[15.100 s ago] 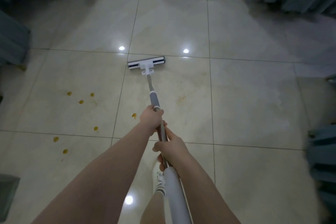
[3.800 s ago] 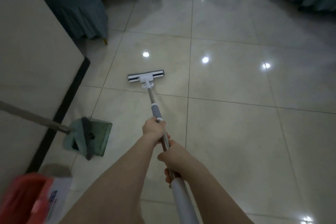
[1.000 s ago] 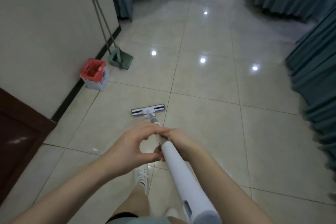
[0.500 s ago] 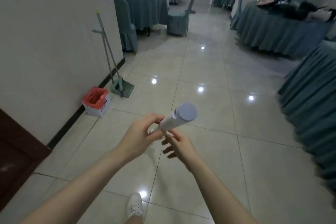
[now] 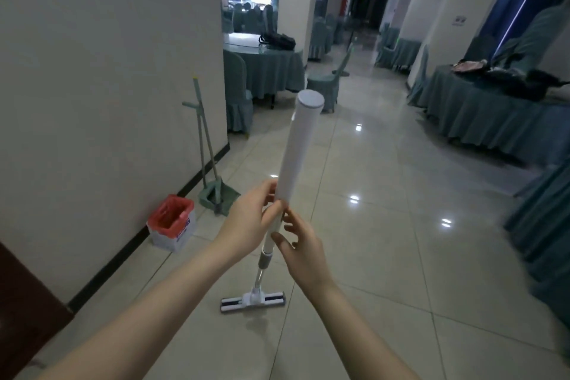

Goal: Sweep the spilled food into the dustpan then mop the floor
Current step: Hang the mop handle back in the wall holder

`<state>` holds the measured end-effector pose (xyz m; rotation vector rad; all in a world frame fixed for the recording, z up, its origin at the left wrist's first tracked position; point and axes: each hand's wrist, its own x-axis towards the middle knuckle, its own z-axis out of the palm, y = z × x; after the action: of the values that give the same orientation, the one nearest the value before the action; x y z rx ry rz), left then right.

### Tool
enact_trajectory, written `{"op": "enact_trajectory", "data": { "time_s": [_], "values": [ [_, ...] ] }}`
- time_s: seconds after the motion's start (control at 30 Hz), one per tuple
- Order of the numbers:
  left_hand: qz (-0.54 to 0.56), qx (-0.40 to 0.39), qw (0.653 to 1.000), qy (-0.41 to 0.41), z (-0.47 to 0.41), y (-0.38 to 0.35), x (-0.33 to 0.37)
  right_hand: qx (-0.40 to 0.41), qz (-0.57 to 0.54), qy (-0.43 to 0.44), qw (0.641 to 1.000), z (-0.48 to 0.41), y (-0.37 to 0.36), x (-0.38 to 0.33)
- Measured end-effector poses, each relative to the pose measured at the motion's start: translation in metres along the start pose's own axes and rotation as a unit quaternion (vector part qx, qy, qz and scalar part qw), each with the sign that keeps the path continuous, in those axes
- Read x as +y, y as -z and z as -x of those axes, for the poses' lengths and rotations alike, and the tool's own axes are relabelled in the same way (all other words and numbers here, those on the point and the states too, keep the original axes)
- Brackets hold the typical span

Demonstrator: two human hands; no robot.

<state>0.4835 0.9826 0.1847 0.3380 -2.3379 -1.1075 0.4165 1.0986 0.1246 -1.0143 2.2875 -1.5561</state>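
A person stands in a dim tiled hallway holding a white mop (image 5: 300,148) nearly upright; its flat head rests on the floor (image 5: 385,256) just ahead of them; the left hand (image 5: 249,222) has its grip closed round the shaft just under the thick white handle; the right hand (image 5: 297,245) has a slack grip, fingers loosely bent and only touching the shaft lower down; a green dustpan (image 5: 220,194) and a long-handled broom (image 5: 200,120) lean against the left wall, beside a red-lined bin (image 5: 171,224); a table (image 5: 268,68) draped in teal cloth stands beyond.
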Motion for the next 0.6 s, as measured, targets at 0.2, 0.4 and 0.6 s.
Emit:
{"op": "enact_trajectory", "data": {
  "time_s": [0.2,0.4,0.6],
  "values": [
    [0.041,0.031,0.999,0.011,-0.089,0.013,-0.031,0.022,-0.018,-0.062,0.998,-0.104,-0.027,-0.008],
    [0.095,0.086,0.991,0.049,-0.162,0.013,-0.073,0.037,-0.172,-0.127,0.976,-0.195,-0.059,-0.01],
    [0.113,0.171,0.974,0.097,-0.241,0.012,-0.124,-0.042,-0.307,-0.168,0.936,-0.293,-0.092,0.01]
  ]
}}
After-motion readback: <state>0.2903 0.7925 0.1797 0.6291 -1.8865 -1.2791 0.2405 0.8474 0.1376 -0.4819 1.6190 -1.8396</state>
